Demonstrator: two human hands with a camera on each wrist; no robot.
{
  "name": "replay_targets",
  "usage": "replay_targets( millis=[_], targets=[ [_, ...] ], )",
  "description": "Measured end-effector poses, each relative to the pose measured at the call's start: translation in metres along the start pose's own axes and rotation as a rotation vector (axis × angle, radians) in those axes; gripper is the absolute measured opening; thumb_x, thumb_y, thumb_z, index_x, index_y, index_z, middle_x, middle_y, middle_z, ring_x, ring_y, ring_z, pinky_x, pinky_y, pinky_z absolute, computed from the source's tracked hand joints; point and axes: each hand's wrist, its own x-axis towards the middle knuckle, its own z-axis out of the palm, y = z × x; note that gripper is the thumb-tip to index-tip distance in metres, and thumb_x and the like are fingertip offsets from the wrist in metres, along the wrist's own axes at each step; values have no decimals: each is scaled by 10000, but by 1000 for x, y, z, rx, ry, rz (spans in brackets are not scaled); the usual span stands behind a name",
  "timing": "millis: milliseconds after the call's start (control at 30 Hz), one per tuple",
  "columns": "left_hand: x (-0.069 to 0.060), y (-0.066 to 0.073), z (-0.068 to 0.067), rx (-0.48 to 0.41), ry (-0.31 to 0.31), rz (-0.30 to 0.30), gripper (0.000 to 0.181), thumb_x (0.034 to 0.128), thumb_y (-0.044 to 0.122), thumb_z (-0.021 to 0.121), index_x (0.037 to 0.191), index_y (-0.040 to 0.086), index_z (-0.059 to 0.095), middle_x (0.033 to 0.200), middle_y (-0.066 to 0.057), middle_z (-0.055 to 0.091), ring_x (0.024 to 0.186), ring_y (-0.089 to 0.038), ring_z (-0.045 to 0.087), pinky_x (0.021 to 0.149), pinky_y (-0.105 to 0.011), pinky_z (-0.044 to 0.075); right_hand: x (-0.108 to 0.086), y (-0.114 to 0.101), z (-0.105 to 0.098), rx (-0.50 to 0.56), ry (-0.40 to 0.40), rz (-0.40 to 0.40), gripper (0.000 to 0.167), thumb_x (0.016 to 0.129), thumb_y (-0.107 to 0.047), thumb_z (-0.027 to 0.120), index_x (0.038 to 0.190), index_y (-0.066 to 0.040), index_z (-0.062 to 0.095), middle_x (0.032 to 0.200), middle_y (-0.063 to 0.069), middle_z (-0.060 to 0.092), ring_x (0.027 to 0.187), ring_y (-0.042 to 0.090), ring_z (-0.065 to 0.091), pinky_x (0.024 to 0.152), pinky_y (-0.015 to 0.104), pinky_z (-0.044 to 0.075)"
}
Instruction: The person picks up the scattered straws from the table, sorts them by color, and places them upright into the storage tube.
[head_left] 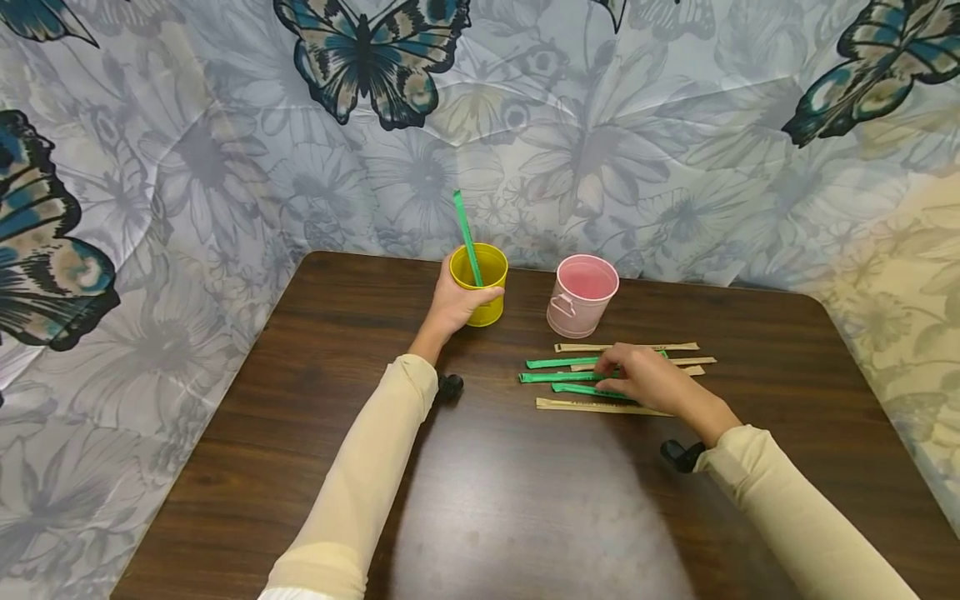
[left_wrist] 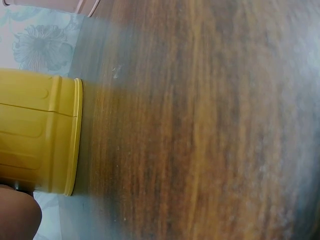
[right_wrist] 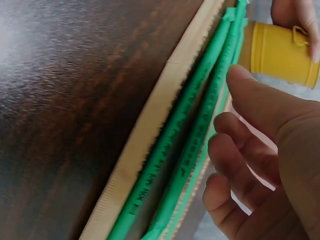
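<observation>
My left hand (head_left: 452, 302) grips a small yellow bucket (head_left: 489, 313) near the back edge of the table, thumb across its front. One green wrapped straw (head_left: 464, 223) leans upright inside it. In the left wrist view, the yellow bucket's (left_wrist: 37, 132) lower side shows beside a fingertip. Over a loose row of paper-wrapped straws hovers my right hand (head_left: 647, 377), fingers loosely bent and thumb apart. Beneath and beside it lie green straws (head_left: 553, 377) and tan straws (head_left: 592, 407). The right wrist view shows the thumb close to a green straw (right_wrist: 200, 132), with nothing visibly pinched.
A pink bucket (head_left: 576, 310) with a small front handle stands right of the yellow one, behind the straws. The dark wooden table (head_left: 300, 400) ends against a butterfly-patterned cloth (head_left: 420, 167) hanging at the back.
</observation>
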Motion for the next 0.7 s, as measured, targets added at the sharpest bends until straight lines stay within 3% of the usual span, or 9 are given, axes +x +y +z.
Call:
replay_targets(
  millis=[267,467,700],
  targets=[
    [-1,3,-1,-15,-4,-15,950,755,154,892,1521,205,332,1403,-113,513,1242,-257,542,996,-382,553,-1,4,7,-31,-14,3,128,864,-132,808,970,-132,736,934,-25,711,828,118,658,706,296,551],
    [-1,3,-2,-19,-9,-25,992,763,145,887,1555,202,292,1453,-124,487,1294,-271,514,1042,-394,526,-3,3,9,-47,-34,25,77,879,-135,792,935,-148,742,888,-54,691,782,55,622,683,273,531],
    [-2,2,-1,-19,-2,-14,963,762,134,887,1534,191,315,1420,-125,502,1265,-273,533,1021,-399,544,-6,1,11,-16,-53,21,58,890,-149,786,928,-150,743,851,-64,694,736,24,596,638,239,504]
  ],
)
